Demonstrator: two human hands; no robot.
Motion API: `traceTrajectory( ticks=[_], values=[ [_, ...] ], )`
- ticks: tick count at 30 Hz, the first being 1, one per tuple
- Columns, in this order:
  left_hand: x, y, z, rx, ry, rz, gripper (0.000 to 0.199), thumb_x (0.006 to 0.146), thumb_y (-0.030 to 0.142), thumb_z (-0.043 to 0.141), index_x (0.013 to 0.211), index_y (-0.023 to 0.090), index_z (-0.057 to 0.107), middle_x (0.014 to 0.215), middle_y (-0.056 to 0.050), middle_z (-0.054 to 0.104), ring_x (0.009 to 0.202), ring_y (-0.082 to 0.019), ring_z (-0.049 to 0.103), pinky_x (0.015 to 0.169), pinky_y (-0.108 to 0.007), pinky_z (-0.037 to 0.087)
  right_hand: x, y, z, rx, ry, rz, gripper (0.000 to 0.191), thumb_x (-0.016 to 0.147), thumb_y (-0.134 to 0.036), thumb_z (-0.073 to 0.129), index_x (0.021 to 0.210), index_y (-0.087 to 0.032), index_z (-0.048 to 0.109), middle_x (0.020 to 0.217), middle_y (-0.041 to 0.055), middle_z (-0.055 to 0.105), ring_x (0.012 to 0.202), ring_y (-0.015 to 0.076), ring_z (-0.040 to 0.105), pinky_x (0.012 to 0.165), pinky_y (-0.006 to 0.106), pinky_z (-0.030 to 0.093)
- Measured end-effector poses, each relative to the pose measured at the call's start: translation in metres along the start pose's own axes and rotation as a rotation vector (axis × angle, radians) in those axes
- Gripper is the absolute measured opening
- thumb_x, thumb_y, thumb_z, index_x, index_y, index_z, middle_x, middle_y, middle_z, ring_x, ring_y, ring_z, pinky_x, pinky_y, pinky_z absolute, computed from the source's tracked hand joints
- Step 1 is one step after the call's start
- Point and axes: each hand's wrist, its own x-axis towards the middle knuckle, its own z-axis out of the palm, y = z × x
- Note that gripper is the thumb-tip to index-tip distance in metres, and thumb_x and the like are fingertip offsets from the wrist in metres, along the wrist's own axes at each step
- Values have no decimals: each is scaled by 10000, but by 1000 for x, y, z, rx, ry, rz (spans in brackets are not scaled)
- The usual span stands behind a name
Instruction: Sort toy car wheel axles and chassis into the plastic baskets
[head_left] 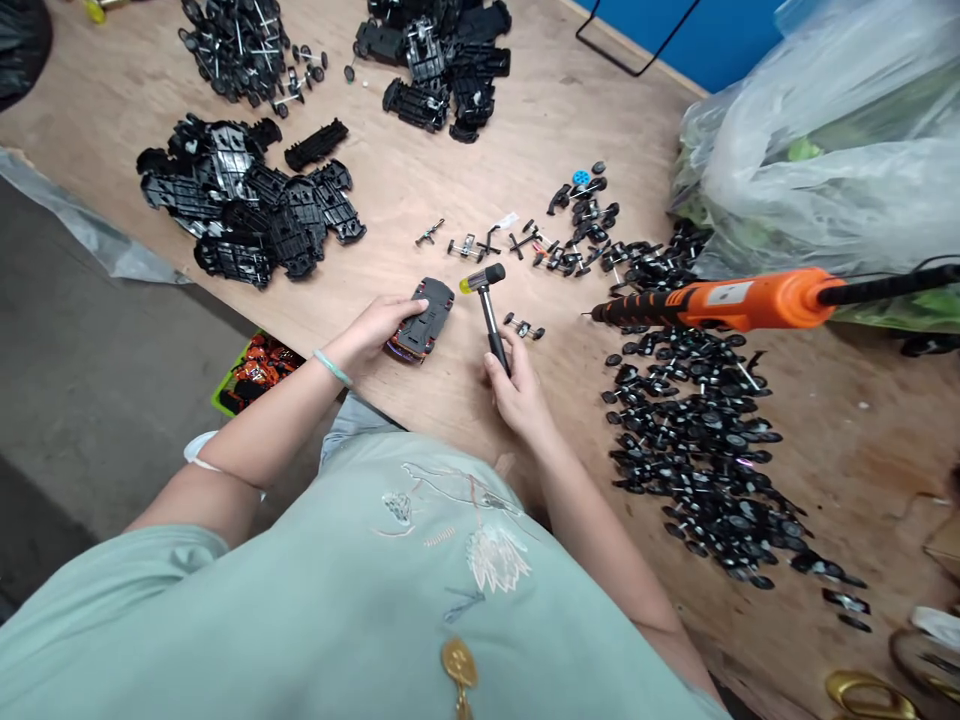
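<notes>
My left hand (385, 322) grips a toy car (427, 322), which lies with its black underside facing up near the table's front edge. In my right hand (517, 385) is a small mallet (489, 310) with a black handle; its head, yellow at one end and black at the other, is raised just right of the car. A wheel-and-axle piece (523, 327) rests on the wood beside the mallet. Beyond the mallet head lie several loose axle parts (466, 247).
An orange electric screwdriver (750, 300) hangs at right over a large pile of wheel sets (697, 430). Black car chassis (255, 200) are heaped at left, more chassis (442, 65) at the back. A plastic bag (825, 160) stands back right; a green crate (259, 372) sits below the edge.
</notes>
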Motion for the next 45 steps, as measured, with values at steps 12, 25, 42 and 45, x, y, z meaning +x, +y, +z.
traceTrajectory(
  ticks=[12,25,42,45],
  values=[
    [8,3,-18,862,254,378,262,894,400,662,779,168,698,754,-30,676,736,-196,577,698,-314,431,-6,-23,-6,-385,-53,-265,556,1075,-391,436,1618,-276,456,1595,46,560,1483,255,537,1279,476,424],
    [11,-4,-19,805,258,423,230,857,385,674,882,174,762,892,-60,778,805,-225,661,721,-324,455,32,-17,-2,-453,-66,-290,554,1055,-311,446,1605,-270,495,1520,74,632,1402,284,615,1236,489,470],
    [14,-6,-18,805,276,444,262,836,431,669,821,179,737,829,-59,746,767,-214,621,689,-317,432,11,-13,-7,-408,-86,-227,557,1045,-338,441,1598,-297,502,1522,50,632,1399,280,618,1221,507,488],
    [15,-7,-18,782,274,453,262,840,427,671,847,177,748,858,-60,761,798,-217,642,712,-314,457,19,-13,-1,-436,-27,-251,568,1046,-317,427,1610,-292,481,1501,56,648,1360,280,637,1207,501,496]
  ],
)
